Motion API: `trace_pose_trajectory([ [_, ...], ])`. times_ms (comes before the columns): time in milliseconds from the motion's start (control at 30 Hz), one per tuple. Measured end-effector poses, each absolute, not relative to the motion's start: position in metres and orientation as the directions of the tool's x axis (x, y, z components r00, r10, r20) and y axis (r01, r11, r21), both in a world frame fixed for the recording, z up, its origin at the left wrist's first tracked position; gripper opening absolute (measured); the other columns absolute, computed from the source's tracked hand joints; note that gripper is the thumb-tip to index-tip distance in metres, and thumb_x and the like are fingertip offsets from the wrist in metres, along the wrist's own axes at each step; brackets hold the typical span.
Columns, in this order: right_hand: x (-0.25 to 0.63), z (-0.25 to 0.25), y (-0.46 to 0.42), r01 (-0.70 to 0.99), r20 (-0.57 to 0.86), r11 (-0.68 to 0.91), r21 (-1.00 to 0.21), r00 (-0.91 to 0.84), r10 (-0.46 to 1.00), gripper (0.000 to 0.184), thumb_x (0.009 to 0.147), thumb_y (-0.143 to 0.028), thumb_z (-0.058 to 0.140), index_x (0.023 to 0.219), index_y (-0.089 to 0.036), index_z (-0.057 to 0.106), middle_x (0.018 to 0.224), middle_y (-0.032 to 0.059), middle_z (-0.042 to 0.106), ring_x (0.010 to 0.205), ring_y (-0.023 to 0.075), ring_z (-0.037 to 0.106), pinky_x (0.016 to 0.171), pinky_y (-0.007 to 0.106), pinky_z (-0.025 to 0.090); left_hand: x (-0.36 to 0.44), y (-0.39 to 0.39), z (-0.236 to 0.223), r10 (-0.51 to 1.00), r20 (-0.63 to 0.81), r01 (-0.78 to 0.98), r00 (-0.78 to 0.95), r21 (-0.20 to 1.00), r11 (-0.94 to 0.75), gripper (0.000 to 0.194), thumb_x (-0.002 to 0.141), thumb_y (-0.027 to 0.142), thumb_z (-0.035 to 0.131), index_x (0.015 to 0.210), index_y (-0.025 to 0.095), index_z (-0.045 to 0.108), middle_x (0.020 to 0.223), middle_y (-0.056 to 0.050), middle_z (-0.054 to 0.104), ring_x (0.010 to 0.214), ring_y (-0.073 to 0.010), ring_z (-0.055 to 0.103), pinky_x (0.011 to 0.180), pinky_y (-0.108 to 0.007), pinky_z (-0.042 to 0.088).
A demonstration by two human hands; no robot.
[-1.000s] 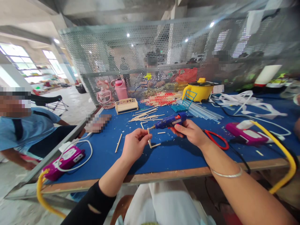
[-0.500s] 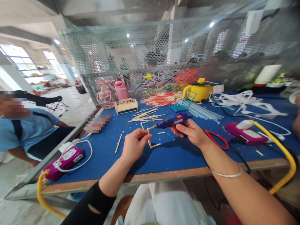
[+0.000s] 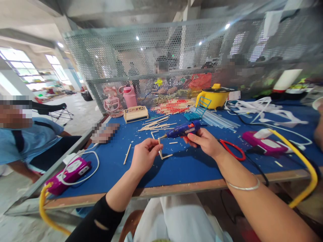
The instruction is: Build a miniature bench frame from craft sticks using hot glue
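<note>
My right hand is wrapped round a blue hot glue gun, its nozzle pointing left. In my left hand a thin wooden stick is pinched between thumb and fingers, its upper end at the nozzle tip. Just past those fingertips, other thin sticks form an angular open frame on the blue table; my fingers partly hide it, and I cannot tell whether the pinched stick is joined to it. A short stick piece lies beneath the glue gun, and a single longer stick left of my left hand.
Loose sticks, a small wooden tray, a blue wire stand, clear glue sticks and a yellow pot stand or lie farther back. Red-handled scissors and purple power strips flank my hands. A person sits left.
The glue gun and my right hand have shifted very slightly left, with the nozzle staying at the stick's top. My left hand keeps its pinch in the same place.
</note>
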State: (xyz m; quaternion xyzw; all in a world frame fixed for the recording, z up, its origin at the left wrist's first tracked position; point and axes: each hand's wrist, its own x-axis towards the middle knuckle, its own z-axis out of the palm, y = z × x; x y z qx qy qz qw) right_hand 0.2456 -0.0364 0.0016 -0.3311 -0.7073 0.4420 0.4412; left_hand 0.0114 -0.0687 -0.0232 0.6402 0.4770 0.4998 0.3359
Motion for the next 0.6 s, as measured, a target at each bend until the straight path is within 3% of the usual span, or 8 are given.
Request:
trace_pose_trajectory([
  [600,0.2438,0.0049,-0.0368,0.097,0.338,0.386,-0.917,-0.322,0.884,0.036,0.076,-0.051,0.059,0.074,-0.015,0.061,0.067,0.0025,0.059,0.047,0.0083,0.042,0.044,0.024,0.031,0.0120,-0.0689,-0.0225,0.947,0.317,0.262,0.046,0.911,-0.318,0.022,0.075,0.037,0.063,0.081,0.016,0.063,0.070,-0.003,0.068,0.060,-0.0132,0.061,0.056,-0.023,0.049],
])
